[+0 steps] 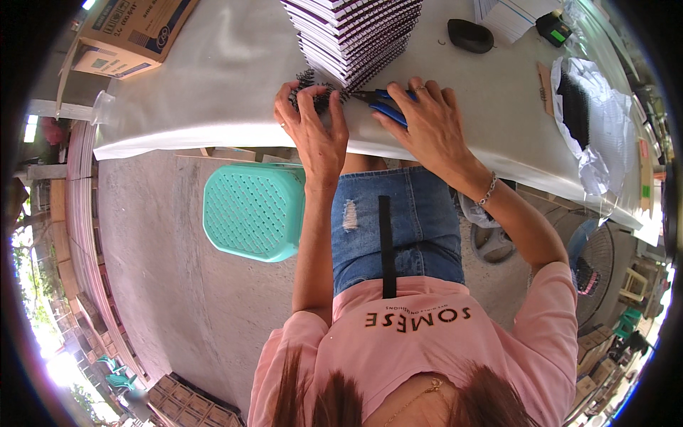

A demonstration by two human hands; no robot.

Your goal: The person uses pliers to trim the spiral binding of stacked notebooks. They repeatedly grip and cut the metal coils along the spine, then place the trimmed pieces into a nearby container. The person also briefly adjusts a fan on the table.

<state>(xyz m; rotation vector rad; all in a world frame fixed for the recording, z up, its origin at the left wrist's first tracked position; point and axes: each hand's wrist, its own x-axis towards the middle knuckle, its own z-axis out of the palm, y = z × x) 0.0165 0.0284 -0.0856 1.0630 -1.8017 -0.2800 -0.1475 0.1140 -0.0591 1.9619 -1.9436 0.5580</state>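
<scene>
My left hand (313,139) is at the table's near edge, its fingers curled round a small bunch of black spiral binding coils (304,84). In my right hand (434,124) is a pair of cutting pliers (390,112) with blue handles, held low over the tabletop. The dark jaws of the pliers point left, toward the coils and the near corner of the stack. Just beyond both hands rises a tall stack of spiral-bound notebooks (356,43), white page edges alternating with dark coils. How far the jaws are open is too small to tell.
A pale cloth covers the table (213,85). On it are a cardboard box (135,32) at the far left, a black mouse-shaped object (470,36), loose papers (509,18), and a plastic bag (597,107) holding black coils at right. A turquoise stool (254,212) stands below left.
</scene>
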